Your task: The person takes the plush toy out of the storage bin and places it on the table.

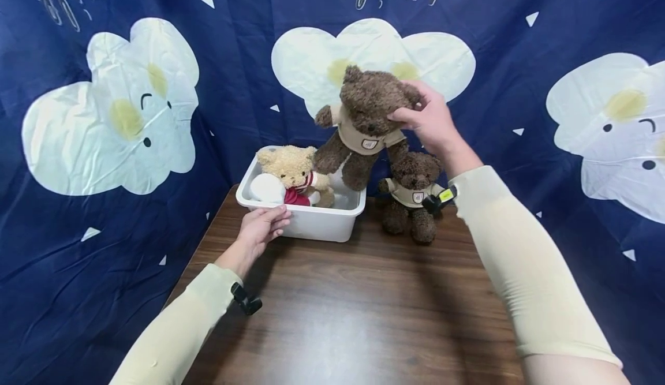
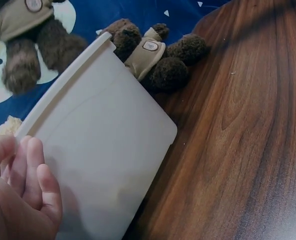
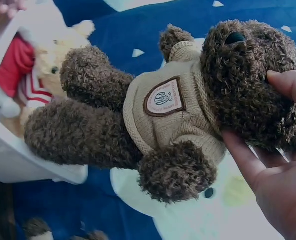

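Note:
My right hand (image 1: 428, 116) grips a dark brown teddy bear (image 1: 371, 99) by the side of its head, holding it in the air over the right end of a white plastic bin (image 1: 317, 223). The bear wears a beige knit sweater with a badge (image 3: 162, 97), and its legs hang by the bin's rim. My left hand (image 1: 262, 226) pinches the bin's near rim, thumb on top and fingers along the outer wall (image 2: 103, 135). Inside the bin lie a cream teddy bear (image 1: 288, 165) with a red-and-white striped scarf and a white and red plush (image 1: 267, 189).
A second brown teddy bear (image 1: 415, 171) in a beige sweater sits on the table right of the bin. The wooden table (image 1: 353, 304) stretches toward me. Behind and at the sides hangs a blue cloth (image 1: 244, 85) with cloud faces.

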### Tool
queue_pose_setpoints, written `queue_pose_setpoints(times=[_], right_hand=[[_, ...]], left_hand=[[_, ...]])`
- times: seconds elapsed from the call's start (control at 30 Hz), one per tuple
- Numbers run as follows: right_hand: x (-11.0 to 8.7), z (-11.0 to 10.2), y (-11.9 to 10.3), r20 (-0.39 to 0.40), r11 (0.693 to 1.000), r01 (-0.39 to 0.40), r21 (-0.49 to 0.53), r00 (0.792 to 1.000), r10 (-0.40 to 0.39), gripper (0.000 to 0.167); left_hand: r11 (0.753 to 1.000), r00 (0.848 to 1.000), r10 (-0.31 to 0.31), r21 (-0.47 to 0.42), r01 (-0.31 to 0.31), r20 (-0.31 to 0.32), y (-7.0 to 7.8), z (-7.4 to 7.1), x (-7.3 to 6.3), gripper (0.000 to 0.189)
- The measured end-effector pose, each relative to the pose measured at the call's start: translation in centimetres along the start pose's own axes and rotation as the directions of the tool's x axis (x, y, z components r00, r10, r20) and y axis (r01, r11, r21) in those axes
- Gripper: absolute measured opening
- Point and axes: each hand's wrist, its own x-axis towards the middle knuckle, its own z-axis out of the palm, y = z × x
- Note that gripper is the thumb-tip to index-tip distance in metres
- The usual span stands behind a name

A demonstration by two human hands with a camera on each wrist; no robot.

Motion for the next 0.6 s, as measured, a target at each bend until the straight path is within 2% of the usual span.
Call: queue_pose_setpoints(times=[0.13,0.27,0.47,0.6], right_hand=[[-0.7,-2.0,-1.9,-0.019,0.999,0.034,-0.013,0.999,-0.035,0.054],[-1.5,-4.5,-3.1,-0.045,0.996,0.038,-0.078,0.998,-0.041,0.054],[-3.7,-8.9,-3.8,-0.088,0.990,0.008,-0.137,0.996,-0.020,0.053],[-5.3,-11.6,-3.7,-0.117,0.987,-0.039,-0.154,0.993,0.021,0.052]], left_hand=[[1.000,1.000,0.005,0.013,-0.005,-0.016,-0.1,0.2,-0.1,0.015],[1.000,1.000,-0.004,0.018,0.005,-0.023,-0.2,0.3,0.0,0.018],[1.000,1.000,-0.003,0.019,0.004,-0.023,-0.3,0.4,0.3,0.016],[1.000,1.000,-0.003,0.016,0.003,-0.024,-0.3,0.4,0.4,0.016]])
